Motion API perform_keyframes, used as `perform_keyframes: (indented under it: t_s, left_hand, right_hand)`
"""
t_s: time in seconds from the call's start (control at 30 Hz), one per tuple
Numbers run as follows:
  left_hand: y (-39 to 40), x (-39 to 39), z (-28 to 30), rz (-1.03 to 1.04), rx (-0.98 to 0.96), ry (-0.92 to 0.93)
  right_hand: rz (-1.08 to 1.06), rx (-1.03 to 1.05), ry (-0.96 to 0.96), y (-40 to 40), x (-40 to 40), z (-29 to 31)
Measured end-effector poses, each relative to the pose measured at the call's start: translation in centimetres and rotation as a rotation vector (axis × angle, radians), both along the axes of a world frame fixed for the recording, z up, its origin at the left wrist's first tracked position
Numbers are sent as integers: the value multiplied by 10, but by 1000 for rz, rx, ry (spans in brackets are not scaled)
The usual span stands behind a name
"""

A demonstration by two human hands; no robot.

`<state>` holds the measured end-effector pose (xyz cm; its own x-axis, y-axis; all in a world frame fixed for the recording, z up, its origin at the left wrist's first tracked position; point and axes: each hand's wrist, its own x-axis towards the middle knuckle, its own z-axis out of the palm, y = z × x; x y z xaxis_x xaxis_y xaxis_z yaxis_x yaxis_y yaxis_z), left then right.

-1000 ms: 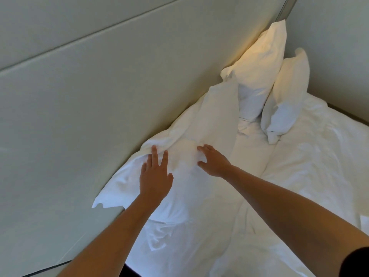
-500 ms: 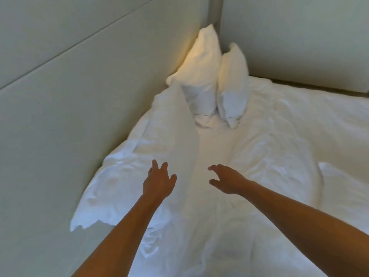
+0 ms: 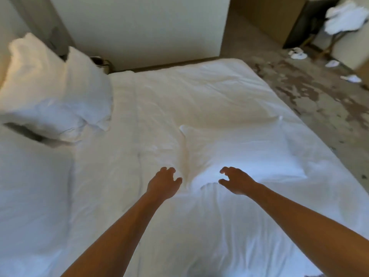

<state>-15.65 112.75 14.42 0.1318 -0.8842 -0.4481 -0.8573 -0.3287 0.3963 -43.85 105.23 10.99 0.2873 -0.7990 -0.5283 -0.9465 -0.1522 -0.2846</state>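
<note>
A white pillow (image 3: 245, 152) lies flat on the white bed (image 3: 179, 92), right of centre. My left hand (image 3: 163, 181) hovers just left of its near corner, fingers loosely curled, holding nothing. Over the pillow's near edge my right hand (image 3: 236, 181) is stretched out with loosely bent fingers and nothing in it. Two more white pillows (image 3: 50, 90) lean upright at the far left. Another white pillow (image 3: 30, 192) lies at the near left.
A pale wall panel (image 3: 143, 27) stands behind the bed's far side. The mottled floor (image 3: 311, 92) runs along the right edge of the bed, with small white items scattered on it. A heap of white linen (image 3: 345, 17) sits on a stand at top right.
My view has swung right, from the pillows at the wall to the open bed. Both hands left the pillow they pressed and now reach over the flat pillow on the right.
</note>
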Motion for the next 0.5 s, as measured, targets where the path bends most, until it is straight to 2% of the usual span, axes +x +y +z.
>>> perform_keyframes:
  t_s: [0.1,0.23,0.5]
  left_hand:
    - [-34,-80,-16,-43,12,9]
    - [-69,-156,-35,-88,68,16]
    - [-174,-204,-70,-110,115,-43]
  right_hand:
    - [-130,-5,-21,-12,-85,-15]
    - [-230,36,-25,-35,-158,-39]
    - [-238,53,-19,-125,-209,-86]
